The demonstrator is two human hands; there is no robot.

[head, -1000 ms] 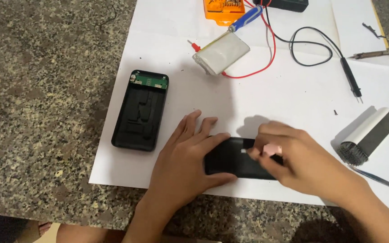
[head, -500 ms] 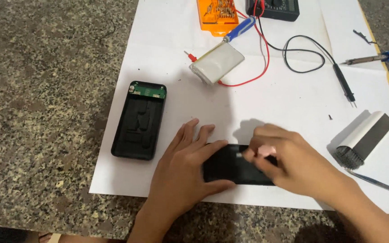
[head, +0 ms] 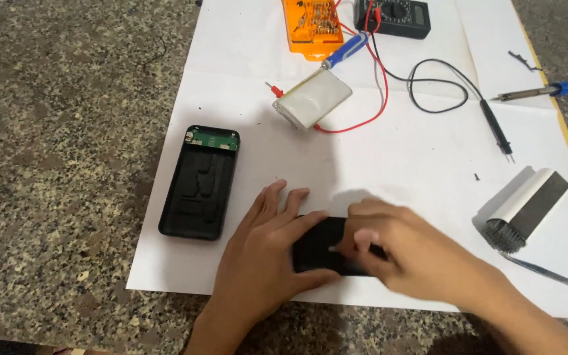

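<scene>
Your left hand (head: pixel 261 263) lies flat with fingers spread, pressing on the left end of the flat black cover (head: pixel 320 244) at the near edge of the white paper (head: pixel 415 164). Your right hand (head: pixel 415 253) covers its right end, fingertips curled down onto it; it's blurry, so can't tell if it's pinching anything. The open black case (head: pixel 200 182) sits just left, and the silver battery pack (head: pixel 312 98) lies farther back.
</scene>
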